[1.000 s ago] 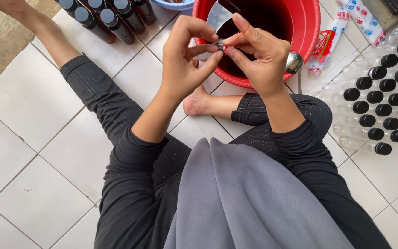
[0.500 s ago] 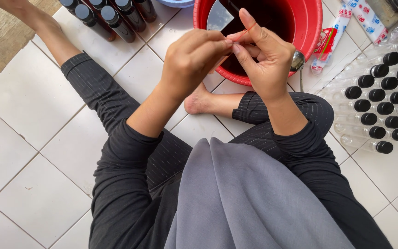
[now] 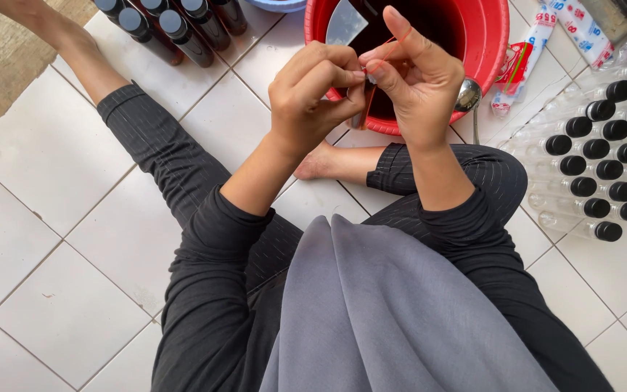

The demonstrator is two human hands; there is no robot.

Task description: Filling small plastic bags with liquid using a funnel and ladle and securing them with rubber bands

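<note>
Both hands are raised together over the near rim of a red bucket (image 3: 489, 43) of dark liquid. My left hand (image 3: 313, 91) pinches its fingertips against my right hand (image 3: 419, 83). A thin red rubber band (image 3: 372, 93) is stretched between them, looped by my right fingers, whose index finger points up. Something small sits where the fingertips meet, mostly hidden, and I cannot tell what it is. I sit cross-legged on white floor tiles, with a bare foot (image 3: 321, 161) under the hands.
Dark filled bottles (image 3: 175, 25) stand at the top left. Several empty clear bottles with black caps (image 3: 604, 138) lie in plastic on the right. A metal spoon (image 3: 467, 94) and printed packets (image 3: 520, 69) lie beside the bucket. A clear plastic piece (image 3: 346, 22) leans inside it.
My right hand has turned so its index finger points upward. My left fingers have closed in tighter at the pinch. The red band now shows stretched between the hands.
</note>
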